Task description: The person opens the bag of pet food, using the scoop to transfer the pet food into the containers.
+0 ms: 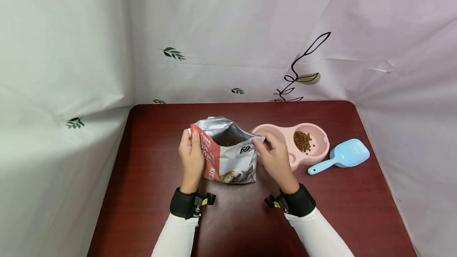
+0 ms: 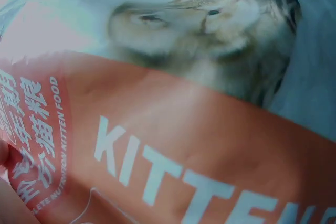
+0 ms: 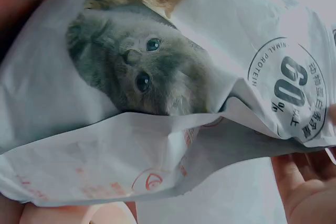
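Observation:
A kitten food bag (image 1: 228,160), red and silver-white with printed cats, stands with its top gaping in the middle of the table. Brown kibble (image 1: 228,144) shows down inside it. My left hand (image 1: 191,158) grips the bag's left edge, thumb on the front. On the other side, my right hand (image 1: 276,158) pinches the upper right corner between thumb and fingers. The left wrist view is filled by the bag's printed front (image 2: 157,93). In the right wrist view, the folded side (image 3: 115,150) appears, with part of the right hand (image 3: 310,192) at the lower right.
Just right of the bag sits a pink double bowl (image 1: 285,132), partly behind my right hand. Its right compartment holds a small pile of kibble (image 1: 302,141). A light blue scoop (image 1: 350,153) lies by the table's right edge. White sheeting (image 1: 228,31) surrounds the dark red table (image 1: 153,162).

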{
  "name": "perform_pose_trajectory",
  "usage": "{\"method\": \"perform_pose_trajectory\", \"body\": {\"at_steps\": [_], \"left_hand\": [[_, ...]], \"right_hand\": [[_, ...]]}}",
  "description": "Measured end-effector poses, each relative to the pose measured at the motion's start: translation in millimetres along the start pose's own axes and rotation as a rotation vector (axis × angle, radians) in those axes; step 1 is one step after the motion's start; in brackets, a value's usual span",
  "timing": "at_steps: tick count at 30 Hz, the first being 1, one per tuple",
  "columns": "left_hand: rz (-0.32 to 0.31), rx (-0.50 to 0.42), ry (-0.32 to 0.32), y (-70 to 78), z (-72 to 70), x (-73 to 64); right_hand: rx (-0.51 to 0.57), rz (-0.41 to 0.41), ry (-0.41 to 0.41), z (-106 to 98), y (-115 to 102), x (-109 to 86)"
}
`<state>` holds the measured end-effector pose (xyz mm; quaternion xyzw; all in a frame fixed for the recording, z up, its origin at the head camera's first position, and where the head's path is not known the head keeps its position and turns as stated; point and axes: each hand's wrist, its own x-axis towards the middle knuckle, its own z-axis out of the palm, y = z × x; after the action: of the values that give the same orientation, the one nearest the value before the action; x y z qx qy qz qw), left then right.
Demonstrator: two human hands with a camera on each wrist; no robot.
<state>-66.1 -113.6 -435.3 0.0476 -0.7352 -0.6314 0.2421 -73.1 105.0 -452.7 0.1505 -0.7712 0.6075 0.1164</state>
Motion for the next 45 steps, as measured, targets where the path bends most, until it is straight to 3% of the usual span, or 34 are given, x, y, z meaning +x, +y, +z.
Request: {"method": "perform_pose_trajectory", "body": {"at_steps": [4,9,14,19,31,41,45], "left_hand": [[0.013,0.069,-0.049,6.3,-0.2,9.6],[0.045,0.091,-0.082,9.0,2.3,22.9],[0.064,0.065,-0.011,-0.5,7.5,31.1],[0.078,0.036,0.078,-7.5,8.3,37.0],[0.018,-0.09,0.071,-18.2,4.9,43.0],[0.001,-0.113,0.043,-19.0,3.5,42.3],[0.001,-0.123,0.032,-17.5,3.3,41.6]], "right_hand": [[0.007,-0.013,0.062,0.8,-5.3,12.7],[-0.032,0.065,0.06,-3.7,-16.4,22.1],[-0.057,0.122,0.047,-9.2,-13.3,26.9],[0.012,0.168,0.051,-10.0,-4.8,33.1],[0.117,0.232,0.078,-8.0,0.2,40.4],[0.151,0.239,0.106,-8.1,2.8,40.5],[0.206,0.247,0.129,-7.3,18.2,39.7]]}}
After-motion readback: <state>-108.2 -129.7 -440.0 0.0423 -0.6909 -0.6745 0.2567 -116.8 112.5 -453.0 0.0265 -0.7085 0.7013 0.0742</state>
